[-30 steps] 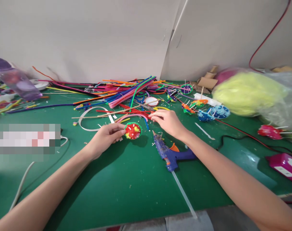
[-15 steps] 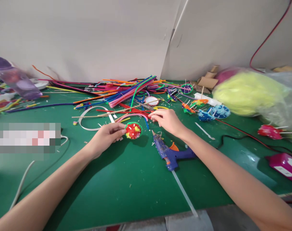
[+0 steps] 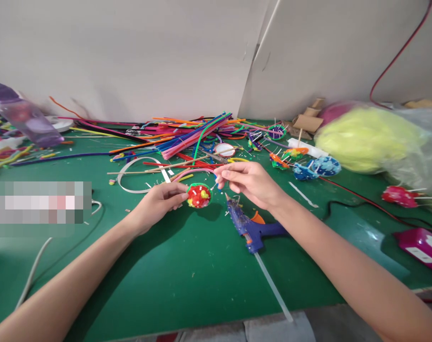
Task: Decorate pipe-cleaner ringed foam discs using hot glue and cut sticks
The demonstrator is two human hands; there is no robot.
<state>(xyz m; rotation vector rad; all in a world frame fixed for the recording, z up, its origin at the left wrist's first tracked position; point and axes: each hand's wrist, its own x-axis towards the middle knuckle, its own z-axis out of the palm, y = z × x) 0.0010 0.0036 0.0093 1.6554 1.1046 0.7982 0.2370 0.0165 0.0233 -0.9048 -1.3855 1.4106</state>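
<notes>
My left hand [image 3: 162, 202] pinches a small round pipe-cleaner craft piece [image 3: 199, 195] by its left edge. Its face is red with yellow and white bits, and a green rim shows along the top. Close to its right side, my right hand [image 3: 244, 180] has thumb and fingers closed on a small thin white piece [image 3: 213, 185], whose end points toward the craft piece. Below the right hand lies a blue glue gun [image 3: 244, 223] with an orange trigger, its nozzle pointing up and away; a clear glue stick [image 3: 273, 285] sticks out of its back.
Behind the hands lies a pile of coloured pipe cleaners [image 3: 190, 135], with a white ring-shaped strip [image 3: 120, 176] at its left front. Finished-looking blue pieces [image 3: 326, 166], a yellow bag [image 3: 369, 137] and a magenta box [image 3: 420, 249] are at right. A purple bottle [image 3: 30, 118] stands left.
My right hand has come left and slightly down to the craft piece, with the thin white piece now showing at its fingertips. The left hand has shifted slightly right.
</notes>
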